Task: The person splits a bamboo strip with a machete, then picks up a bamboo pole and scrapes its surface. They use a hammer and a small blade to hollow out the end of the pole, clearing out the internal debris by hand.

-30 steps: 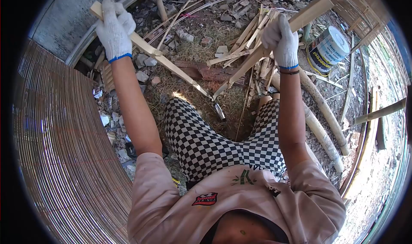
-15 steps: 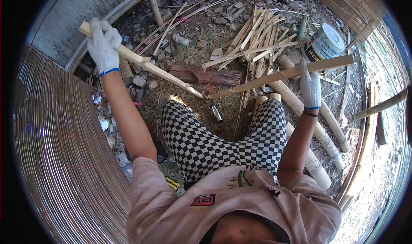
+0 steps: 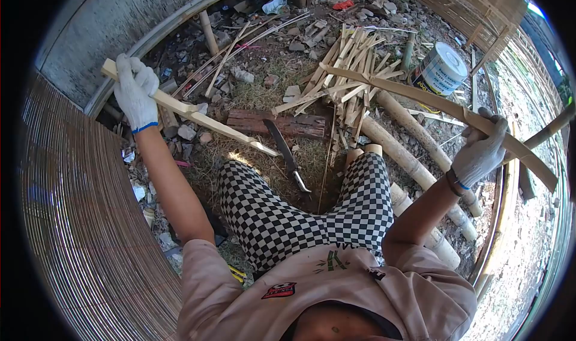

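Note:
My left hand, in a white glove, grips one split bamboo strip near its upper end; the strip slants down toward the ground between my knees. My right hand, also gloved, holds a second bamboo strip out to the right, its far tip over the heap of bamboo slats. The two strips are well apart. A curved knife lies on the dry grass in front of my checkered trousers. A wooden block lies just beyond it.
Thick bamboo poles lie on the ground at the right. A paint can stands behind them. A woven bamboo screen curves along the left. Rubble and scraps litter the ground by the concrete wall.
The two strips, joined at the knife a second ago, have come fully apart. My right hand swung its strip far out to the right and down. The knife now lies on the ground.

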`<state>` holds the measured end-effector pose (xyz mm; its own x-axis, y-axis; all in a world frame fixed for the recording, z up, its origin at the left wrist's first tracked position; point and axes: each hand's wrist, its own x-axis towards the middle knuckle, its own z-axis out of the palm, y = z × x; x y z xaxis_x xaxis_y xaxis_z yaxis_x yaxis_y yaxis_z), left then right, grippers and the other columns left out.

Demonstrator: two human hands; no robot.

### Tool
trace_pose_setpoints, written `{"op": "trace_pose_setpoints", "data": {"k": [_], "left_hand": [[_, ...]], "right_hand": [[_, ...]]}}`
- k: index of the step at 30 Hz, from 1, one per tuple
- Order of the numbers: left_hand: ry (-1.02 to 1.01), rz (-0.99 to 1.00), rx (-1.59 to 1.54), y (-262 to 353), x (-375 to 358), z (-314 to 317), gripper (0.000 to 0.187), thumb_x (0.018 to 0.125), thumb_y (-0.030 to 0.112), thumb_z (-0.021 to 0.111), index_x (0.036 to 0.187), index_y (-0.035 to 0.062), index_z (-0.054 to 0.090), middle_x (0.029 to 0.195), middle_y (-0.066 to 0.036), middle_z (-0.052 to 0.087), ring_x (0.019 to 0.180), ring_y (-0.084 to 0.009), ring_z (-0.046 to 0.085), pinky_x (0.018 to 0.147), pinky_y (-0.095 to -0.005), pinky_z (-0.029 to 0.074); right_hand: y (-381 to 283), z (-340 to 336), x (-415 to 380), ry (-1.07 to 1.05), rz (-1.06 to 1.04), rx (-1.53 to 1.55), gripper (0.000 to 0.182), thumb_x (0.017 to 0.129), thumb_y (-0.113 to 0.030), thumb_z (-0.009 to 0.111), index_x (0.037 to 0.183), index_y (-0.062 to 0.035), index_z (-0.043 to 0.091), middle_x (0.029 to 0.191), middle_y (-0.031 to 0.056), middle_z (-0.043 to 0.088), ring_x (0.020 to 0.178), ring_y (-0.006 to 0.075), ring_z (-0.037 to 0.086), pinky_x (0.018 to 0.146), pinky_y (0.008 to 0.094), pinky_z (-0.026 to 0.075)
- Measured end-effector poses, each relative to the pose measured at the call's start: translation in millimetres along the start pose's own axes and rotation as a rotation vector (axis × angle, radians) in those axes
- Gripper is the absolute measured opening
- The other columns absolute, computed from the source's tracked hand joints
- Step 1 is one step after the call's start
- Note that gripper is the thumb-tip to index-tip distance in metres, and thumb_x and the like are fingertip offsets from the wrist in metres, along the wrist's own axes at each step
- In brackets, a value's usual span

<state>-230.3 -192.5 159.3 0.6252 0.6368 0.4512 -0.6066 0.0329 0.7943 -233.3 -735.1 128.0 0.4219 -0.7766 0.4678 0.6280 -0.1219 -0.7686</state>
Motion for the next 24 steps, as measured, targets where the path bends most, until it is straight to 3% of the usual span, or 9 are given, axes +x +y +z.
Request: {"op": "trace_pose_setpoints", "data": {"k": [5,9,11,14,15,16,18,21,24], "left_hand": [[-0.026,0.009,0.002,-0.9,-6.3,16.5,0.039,0.105,0.042,0.067,0.081,0.0140,0.057,0.059,0.008,0.035,0.047,-0.0055,0.032,0.045,-0.0275,0.021],[-0.071,0.009,-0.005,-5.1,-8.5,24.1,0.037,0.107,0.041,0.066,0.084,0.0135,0.058,0.059,0.008,0.036,0.046,-0.0049,0.032,0.045,-0.0274,0.021],[-0.074,0.007,-0.008,-5.4,-11.0,29.6,0.036,0.107,0.041,0.067,0.085,0.0135,0.058,0.059,0.008,0.036,0.046,-0.0050,0.032,0.045,-0.0275,0.021],[-0.044,0.009,0.032,-0.6,-19.7,40.1,0.042,0.107,0.044,0.063,0.078,0.0163,0.053,0.059,0.008,0.032,0.048,-0.0063,0.028,0.046,-0.0283,0.019],[-0.042,0.008,0.029,-0.1,-20.1,39.8,0.042,0.107,0.044,0.063,0.077,0.0165,0.053,0.059,0.008,0.032,0.048,-0.0061,0.028,0.046,-0.0282,0.019],[-0.038,0.004,0.027,-1.7,-20.1,39.6,0.042,0.107,0.044,0.064,0.077,0.0166,0.053,0.059,0.008,0.032,0.048,-0.0060,0.027,0.046,-0.0281,0.019],[-0.073,0.015,0.027,-5.9,-17.3,38.7,0.043,0.108,0.045,0.063,0.077,0.0171,0.053,0.059,0.009,0.031,0.048,-0.0056,0.026,0.047,-0.0277,0.019],[-0.069,0.026,0.070,-8.9,-17.0,46.4,0.043,0.108,0.045,0.062,0.077,0.0175,0.052,0.059,0.009,0.030,0.048,-0.0056,0.026,0.047,-0.0276,0.019],[-0.076,0.023,0.069,-10.1,-24.2,62.4,0.044,0.110,0.043,0.059,0.076,0.0174,0.051,0.059,0.008,0.030,0.048,-0.0063,0.026,0.047,-0.0280,0.019]], "right_hand": [[59.4,47.5,-0.4,-0.063,0.032,0.096,0.040,0.109,-0.030,0.056,0.114,0.0084,0.065,0.089,0.0175,0.073,0.060,0.0144,0.063,0.061,0.0263,0.052],[163.5,127.0,-4.0,-0.125,0.148,0.289,0.040,0.104,-0.022,0.066,0.133,0.0010,0.051,0.114,0.0164,0.069,0.080,0.0194,0.071,0.067,0.0299,0.057],[228.5,123.6,-21.1,-0.429,0.487,0.254,0.054,0.100,-0.026,0.071,0.141,-0.0014,0.044,0.118,0.0147,0.067,0.092,0.0219,0.072,0.067,0.0336,0.060],[294.0,87.8,-103.2,-0.514,0.813,-0.013,0.068,0.098,-0.031,0.074,0.149,-0.0023,0.040,0.114,0.0149,0.066,0.086,0.0216,0.072,0.065,0.0347,0.061],[310.3,61.9,-136.5,-0.686,0.905,-0.171,0.073,0.100,-0.038,0.072,0.153,-0.0028,0.035,0.126,0.0219,0.065,0.098,0.0304,0.075,0.078,0.0420,0.064],[321.4,37.8,-179.7,-0.711,1.014,-0.267,0.068,0.100,-0.038,0.072,0.149,0.0000,0.043,0.117,0.0201,0.069,0.092,0.0281,0.075,0.074,0.0409,0.064],[362.0,-30.2,-272.7,-1.104,0.949,-0.578,0.071,0.096,-0.041,0.076,0.147,0.0007,0.049,0.112,0.0196,0.072,0.089,0.0263,0.075,0.070,0.0388,0.062],[315.0,-71.9,-354.1,-1.798,0.642,-1.122,0.102,0.078,-0.057,0.087,0.149,0.0037,0.047,0.137,0.0321,0.064,0.132,0.0465,0.062,0.111,0.0496,0.051],[301.3,-59.3,-363.5,-1.976,0.384,-1.106,0.092,0.079,-0.054,0.089,0.144,-0.0004,0.052,0.145,0.0274,0.059,0.131,0.0446,0.062,0.107,0.0492,0.054]]}}
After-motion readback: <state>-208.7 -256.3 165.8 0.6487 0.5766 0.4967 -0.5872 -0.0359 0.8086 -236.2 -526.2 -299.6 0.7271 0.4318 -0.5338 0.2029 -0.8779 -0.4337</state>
